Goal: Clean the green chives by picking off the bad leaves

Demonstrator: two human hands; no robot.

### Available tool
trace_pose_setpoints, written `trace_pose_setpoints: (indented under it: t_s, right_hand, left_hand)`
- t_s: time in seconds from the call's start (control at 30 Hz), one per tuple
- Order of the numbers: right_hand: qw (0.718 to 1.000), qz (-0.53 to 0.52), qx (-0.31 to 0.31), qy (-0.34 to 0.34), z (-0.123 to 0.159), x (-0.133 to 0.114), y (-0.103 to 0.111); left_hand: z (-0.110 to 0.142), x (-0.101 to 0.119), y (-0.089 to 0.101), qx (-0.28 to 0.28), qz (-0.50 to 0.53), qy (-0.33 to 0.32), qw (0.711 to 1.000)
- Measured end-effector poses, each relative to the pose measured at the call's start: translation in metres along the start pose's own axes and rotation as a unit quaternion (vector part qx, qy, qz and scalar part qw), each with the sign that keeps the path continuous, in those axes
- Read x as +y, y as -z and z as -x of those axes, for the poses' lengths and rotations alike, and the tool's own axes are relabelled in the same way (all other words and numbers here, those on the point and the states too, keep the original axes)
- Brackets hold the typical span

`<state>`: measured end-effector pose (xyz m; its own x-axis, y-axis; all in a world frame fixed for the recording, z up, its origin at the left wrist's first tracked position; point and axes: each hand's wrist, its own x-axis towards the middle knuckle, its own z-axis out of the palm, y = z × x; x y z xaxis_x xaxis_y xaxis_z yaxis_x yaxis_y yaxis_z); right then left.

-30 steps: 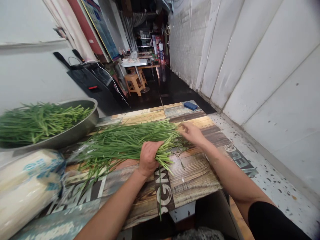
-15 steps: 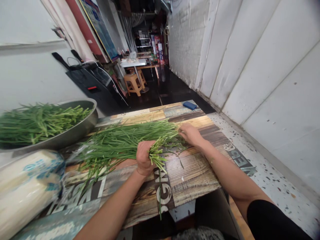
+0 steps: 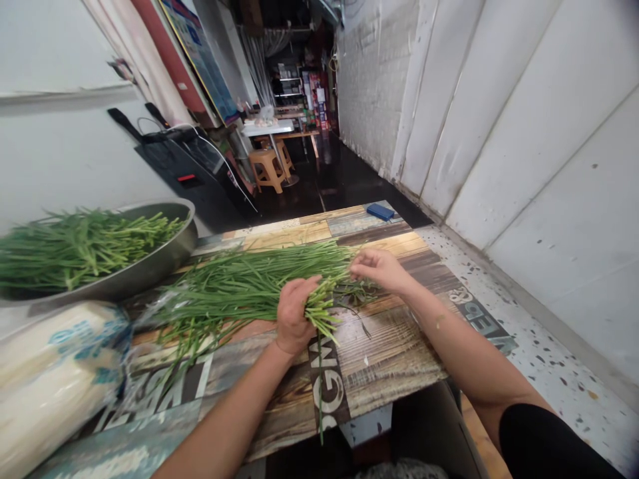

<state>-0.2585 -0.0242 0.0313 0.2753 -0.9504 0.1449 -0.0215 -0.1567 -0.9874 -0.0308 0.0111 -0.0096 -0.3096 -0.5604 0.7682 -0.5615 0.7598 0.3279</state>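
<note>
My left hand [image 3: 295,316] is wrapped round a bunch of green chives [image 3: 322,307]. The pale cut ends of this bunch stick out to the right of the fist, and the long leaves trail off to the left. Behind it, a loose pile of chives [image 3: 259,269] lies across the wood-patterned table [image 3: 394,346]. My right hand [image 3: 377,269] is at the stem ends of that pile, with thumb and fingers bent together. What lies between its fingertips is too small to make out. A few thin scraps are scattered below the right hand.
At the left stands a large metal bowl [image 3: 187,233] heaped with more chives. In front of it lies a plastic-wrapped white package [image 3: 54,372]. A small blue box [image 3: 380,211] rests near the table's far edge. Farther back are orange stools [image 3: 267,169] and a white table [image 3: 279,128].
My right hand has shifted slightly left along the stem ends. My left hand has moved a little to the right with its bunch, and its index finger has lifted and stretched out.
</note>
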Motion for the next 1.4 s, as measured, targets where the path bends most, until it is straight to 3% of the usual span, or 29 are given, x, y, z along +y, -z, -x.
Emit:
trace_pose_setpoints:
  t_s: [0.17,0.27,0.33,0.4,0.47,0.53,0.63,0.73,0.93,1.0,1.1,1.17,1.3,1.4]
  right_hand:
    - [0.999,0.001,-0.033,0.0,0.002,0.003,-0.01]
    - [0.995,0.087,-0.006,0.047,0.003,0.005,-0.015]
    - [0.974,0.192,-0.018,0.121,0.004,0.004,-0.017]
    - [0.934,0.294,-0.077,0.19,0.005,0.003,-0.018]
    - [0.896,0.367,-0.136,0.209,0.006,0.003,-0.019]
    - [0.883,0.407,-0.147,0.183,0.005,0.005,-0.019]
    - [0.892,0.414,-0.124,0.136,0.004,0.008,-0.017]
    - [0.904,0.387,-0.143,0.117,0.004,0.006,-0.01]
    - [0.93,0.324,-0.15,0.088,0.001,-0.004,0.005]
    - [0.948,0.295,-0.1,0.069,-0.001,-0.002,0.01]
    - [0.958,0.281,0.047,0.044,-0.006,0.004,0.02]
    - [0.945,0.316,0.072,0.047,-0.008,0.012,0.024]
    - [0.873,0.467,-0.065,0.126,-0.011,0.029,0.018]
    - [0.825,0.539,-0.09,0.14,-0.011,0.036,0.009]
  left_hand:
    - [-0.003,0.002,0.001,-0.039,-0.001,0.002,0.999]
    - [-0.003,0.002,0.001,-0.052,-0.001,0.0,0.999]
    - [-0.003,0.003,0.001,-0.06,-0.006,0.005,0.998]
    - [-0.004,0.004,0.001,-0.063,-0.008,0.002,0.998]
    - [-0.004,0.004,0.001,-0.07,-0.008,-0.013,0.997]
    - [-0.005,0.004,0.001,-0.092,-0.009,-0.028,0.995]
    - [-0.007,0.003,0.0,-0.14,-0.018,-0.025,0.99]
    - [-0.009,0.004,0.0,-0.167,-0.034,-0.023,0.985]
    - [-0.011,0.007,0.0,-0.117,-0.051,-0.028,0.991]
    - [-0.011,0.006,-0.001,-0.098,-0.055,-0.026,0.993]
    - [-0.007,0.003,0.0,-0.058,-0.054,-0.013,0.997]
    - [-0.005,0.001,0.001,-0.023,-0.047,-0.002,0.999]
    - [-0.003,-0.004,0.0,0.011,-0.03,-0.018,0.999]
    - [-0.002,-0.005,0.0,0.016,-0.027,-0.028,0.999]
